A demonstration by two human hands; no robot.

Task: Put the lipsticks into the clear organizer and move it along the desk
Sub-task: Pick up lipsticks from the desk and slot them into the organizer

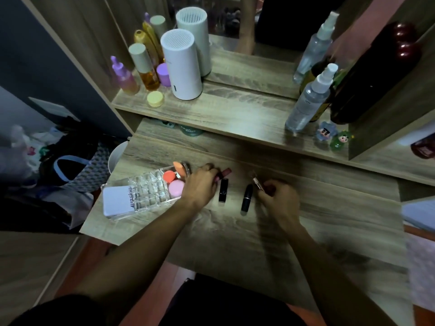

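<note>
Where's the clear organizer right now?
In the head view, the clear organizer sits at the desk's left end, just left of the left hand, holding pink and orange sponges and a white compact.

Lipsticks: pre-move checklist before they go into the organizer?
1. Left hand grips pink lipstick: ok.
2. Right hand grips a lipstick: ok, though blurred.
3. Organizer grid slots free: ok, they look empty.
4. Sponges and white case clear of the grid: ok.
5. Two black lipsticks off the desk: not ok, both lie there.
6. Caps on: cannot tell.
</note>
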